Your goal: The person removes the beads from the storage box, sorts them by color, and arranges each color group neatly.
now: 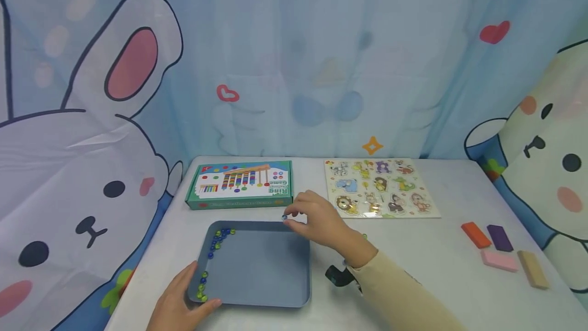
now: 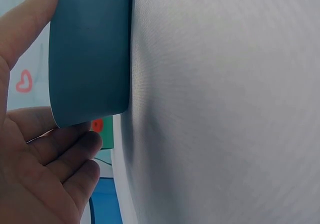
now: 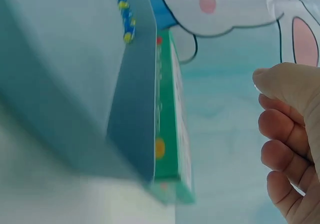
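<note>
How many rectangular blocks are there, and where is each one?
4, on the table, at right: orange block back left, purple block beside it, pink block in front, beige block farthest right. The sleeve may hide others.

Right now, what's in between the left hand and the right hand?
The blue-grey tray lies between the left hand and the right hand, with blue and green marbles along its left side. The head view shows it.

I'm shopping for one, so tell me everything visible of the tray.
The tray is a blue-gray rectangle with rounded corners and a raised wall, seemingly plastic. It sits open side up on the white table, nearer the person than the ring game box. Blue and green marbles line its left side; the left hand grips its near left corner.
</note>
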`<state>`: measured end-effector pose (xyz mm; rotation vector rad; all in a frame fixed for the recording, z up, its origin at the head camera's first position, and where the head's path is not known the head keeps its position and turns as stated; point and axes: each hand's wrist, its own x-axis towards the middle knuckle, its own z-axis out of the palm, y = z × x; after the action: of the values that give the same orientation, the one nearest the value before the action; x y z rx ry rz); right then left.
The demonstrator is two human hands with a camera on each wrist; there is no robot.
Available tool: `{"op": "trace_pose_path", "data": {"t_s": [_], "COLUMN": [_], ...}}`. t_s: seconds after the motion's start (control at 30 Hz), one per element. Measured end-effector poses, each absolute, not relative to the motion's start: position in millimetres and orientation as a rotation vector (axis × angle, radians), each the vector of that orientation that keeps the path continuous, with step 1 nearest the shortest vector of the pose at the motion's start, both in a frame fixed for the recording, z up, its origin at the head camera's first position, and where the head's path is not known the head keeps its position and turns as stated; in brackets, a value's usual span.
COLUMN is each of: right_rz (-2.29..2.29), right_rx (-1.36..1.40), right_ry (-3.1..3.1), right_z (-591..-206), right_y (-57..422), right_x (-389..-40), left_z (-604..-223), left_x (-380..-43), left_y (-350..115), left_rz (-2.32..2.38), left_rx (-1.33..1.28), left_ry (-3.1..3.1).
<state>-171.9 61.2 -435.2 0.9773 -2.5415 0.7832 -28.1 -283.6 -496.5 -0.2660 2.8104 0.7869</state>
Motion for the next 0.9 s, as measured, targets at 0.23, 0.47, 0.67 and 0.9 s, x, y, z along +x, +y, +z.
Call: {"op": "trace_pose_path", "data": {"t_s": [0.23, 0.47, 0.67, 0.9], "right_rz": [0.746, 0.751, 0.719, 0.67], "right_rx": [0.828, 0.654, 0.576, 0.516], "right_ry": [-2.568, -2.667, -2.738, -2.843], "right_z": [-444.4, -459.5, -473.2, -490.1], "right_y": [107.0, 151.1, 175.5, 191.7], "right_x": [-166.9, -155.1, -142.4, -130.6], "left_z": [-495.4, -494.5, -493.9, -494.3], "left_x": [-28.8, -29.7, -29.8, -29.0], "left_y": [-284.9, -284.3, -284.5, -285.1], "left_rz": [0.773, 0.767, 0.761, 0.764], "left_rx": [-0.266, -0.264, -0.254, -0.244], "left_ry": [2.795, 2.788, 2.792, 2.796]}}
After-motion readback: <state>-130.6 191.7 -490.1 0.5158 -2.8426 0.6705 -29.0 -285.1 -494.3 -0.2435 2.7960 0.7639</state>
